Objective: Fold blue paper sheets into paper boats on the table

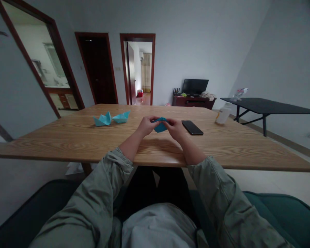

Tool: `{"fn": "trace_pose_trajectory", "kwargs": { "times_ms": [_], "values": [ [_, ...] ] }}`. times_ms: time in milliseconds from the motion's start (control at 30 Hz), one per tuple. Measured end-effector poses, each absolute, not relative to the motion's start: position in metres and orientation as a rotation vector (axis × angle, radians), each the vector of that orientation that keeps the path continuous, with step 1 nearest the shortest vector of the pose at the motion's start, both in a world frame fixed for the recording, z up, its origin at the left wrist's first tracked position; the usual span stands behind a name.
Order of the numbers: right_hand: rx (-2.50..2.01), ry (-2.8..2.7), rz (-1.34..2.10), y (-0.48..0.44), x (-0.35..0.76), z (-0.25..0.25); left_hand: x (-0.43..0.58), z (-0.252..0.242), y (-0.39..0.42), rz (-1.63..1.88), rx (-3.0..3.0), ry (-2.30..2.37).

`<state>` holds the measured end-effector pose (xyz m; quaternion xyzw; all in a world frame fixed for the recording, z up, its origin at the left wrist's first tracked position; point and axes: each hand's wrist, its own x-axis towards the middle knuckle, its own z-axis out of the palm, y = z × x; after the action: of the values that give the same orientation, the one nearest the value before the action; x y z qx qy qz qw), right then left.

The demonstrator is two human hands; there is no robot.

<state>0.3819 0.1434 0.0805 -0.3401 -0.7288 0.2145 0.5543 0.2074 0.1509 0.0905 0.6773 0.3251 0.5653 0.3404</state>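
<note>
Between my hands is a small piece of folded blue paper (160, 128), held just above the table. My left hand (146, 126) pinches its left side, and my right hand (176, 128) grips the right side, with fingers closed on both. Parts of the paper are hidden behind the fingers. To the left on the tabletop sit two light-blue paper boats, one (102, 119) nearer the left edge and another (121, 117) right beside it. A black smartphone (192, 127) lies flat just right of my right hand.
The wooden table (93, 144) spans the view before me. A whitish plastic bottle (222, 115) stands on its right side. Beyond it is a black folding table (271, 105). Against the far wall, a television (195, 86) rests on a dark cabinet (192, 101).
</note>
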Motion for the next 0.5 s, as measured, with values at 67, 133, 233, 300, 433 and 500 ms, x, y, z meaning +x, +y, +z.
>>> {"fn": "trace_pose_trajectory", "kwargs": {
  "times_ms": [67,133,233,300,433,500],
  "values": [
    [-0.825,-1.705,0.537,0.1426,0.3820,0.0808,0.2074,0.0909,0.1505,1.461,1.761,0.825],
    [-0.835,-1.686,0.576,0.1419,0.3815,0.0810,0.2076,0.0914,0.1499,1.448,1.731,0.802],
    [-0.832,-1.652,0.612,0.1414,0.3799,0.0809,0.2085,0.0916,0.1490,1.437,1.692,0.804],
    [-0.814,-1.639,0.634,0.1415,0.3786,0.0800,0.2096,0.0905,0.1490,1.430,1.681,0.820],
    [-0.805,-1.627,0.680,0.1434,0.3761,0.0761,0.2124,0.0868,0.1509,1.414,1.640,0.822],
    [-0.818,-1.609,0.703,0.1458,0.3755,0.0743,0.2133,0.0858,0.1514,1.412,1.603,0.827]
  ]
}}
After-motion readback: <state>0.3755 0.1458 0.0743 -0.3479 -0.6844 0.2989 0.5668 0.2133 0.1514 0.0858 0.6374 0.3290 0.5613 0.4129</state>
